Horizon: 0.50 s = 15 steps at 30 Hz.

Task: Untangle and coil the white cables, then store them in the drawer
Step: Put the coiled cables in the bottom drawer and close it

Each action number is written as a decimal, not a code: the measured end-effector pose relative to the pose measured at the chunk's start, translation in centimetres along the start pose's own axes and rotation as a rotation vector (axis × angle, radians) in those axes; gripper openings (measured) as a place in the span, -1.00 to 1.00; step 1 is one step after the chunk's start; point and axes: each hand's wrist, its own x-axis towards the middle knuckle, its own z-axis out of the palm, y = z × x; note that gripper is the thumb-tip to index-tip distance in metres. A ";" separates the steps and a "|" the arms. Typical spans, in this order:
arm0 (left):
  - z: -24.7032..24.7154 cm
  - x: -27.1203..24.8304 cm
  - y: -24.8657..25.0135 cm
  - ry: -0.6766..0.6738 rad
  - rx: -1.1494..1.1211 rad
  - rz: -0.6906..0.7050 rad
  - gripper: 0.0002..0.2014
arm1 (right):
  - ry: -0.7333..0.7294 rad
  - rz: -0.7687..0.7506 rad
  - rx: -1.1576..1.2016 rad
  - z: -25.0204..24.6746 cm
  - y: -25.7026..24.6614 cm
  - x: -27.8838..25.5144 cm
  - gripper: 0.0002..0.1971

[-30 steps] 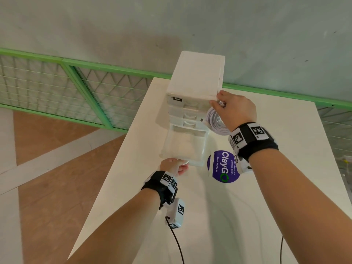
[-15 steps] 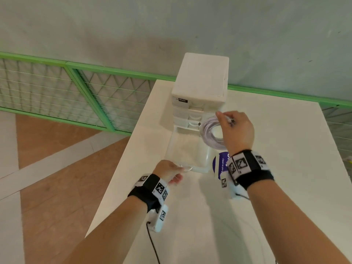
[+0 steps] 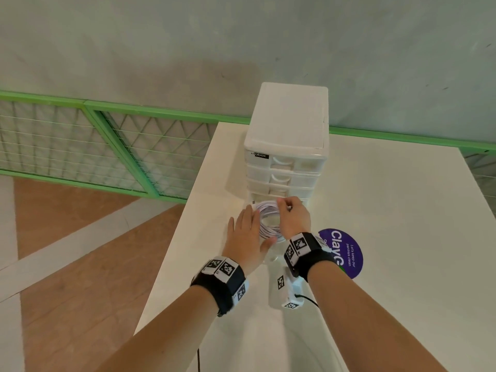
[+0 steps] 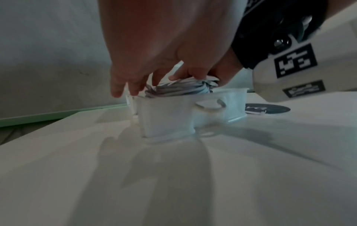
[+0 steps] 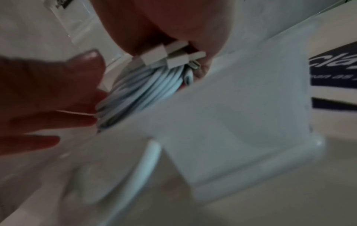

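A coil of white cables sits partly down in the pulled-out bottom drawer of the white drawer unit. My right hand grips the coil's right side from above, with the connectors bunched under its fingers. My left hand lies with straight fingers against the coil's left side. In the left wrist view the coil still stands above the drawer's rim, and the drawer handle is free. In the head view the hands hide most of the drawer.
The unit stands at the back left of a white table, whose left edge drops to the floor. A round purple sticker lies right of the drawer. A green mesh fence runs along the wall.
My right hand brought the coil down from beside the unit into the open drawer. My left hand let go of the drawer handle and moved up against the coil.
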 end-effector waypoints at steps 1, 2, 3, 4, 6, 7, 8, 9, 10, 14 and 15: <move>0.3 0.3 0.1 -0.024 0.068 -0.010 -0.15 | -0.008 -0.002 -0.024 0.1 0.1 0.2 -0.72; 0.5 0.6 0.1 -0.031 0.128 -0.013 -0.10 | -0.022 -0.017 -0.057 0.2 0.2 0.4 -0.71; 0.7 0.9 0.2 -0.037 0.190 -0.011 -0.09 | -0.041 -0.045 -0.093 0.3 0.3 0.6 -0.72; 0.9 1.0 0.3 -0.041 0.247 -0.002 -0.16 | -0.062 -0.084 -0.126 0.4 0.4 0.6 -0.73; 1.0 1.1 0.6 -0.061 0.304 0.015 -0.31 | -0.093 -0.164 -0.190 0.5 0.6 0.4 -0.72; 0.9 1.2 0.8 -0.068 0.312 0.018 -0.33 | -0.096 -0.197 -0.214 0.3 0.8 0.1 -0.71; 0.7 1.3 1.0 -0.072 0.320 0.020 -0.34 | -0.088 -0.233 -0.247 0.2 1.0 -0.1 -0.70; 0.6 1.4 1.1 -0.073 0.329 0.024 -0.34 | -0.077 -0.281 -0.301 0.0 1.2 -0.3 -0.70; 0.6 1.4 1.3 -0.073 0.330 0.030 -0.33 | -0.073 -0.326 -0.375 -0.3 1.3 -0.4 -0.70; 0.4 1.4 1.6 -0.068 0.297 0.027 -0.33 | -0.120 -0.360 -0.482 -1.6 1.6 -1.0 -0.60; 0.4 1.4 1.5 -0.068 0.279 0.025 -0.32 | -0.112 -0.374 -0.479 -2.0 1.7 -1.2 -0.58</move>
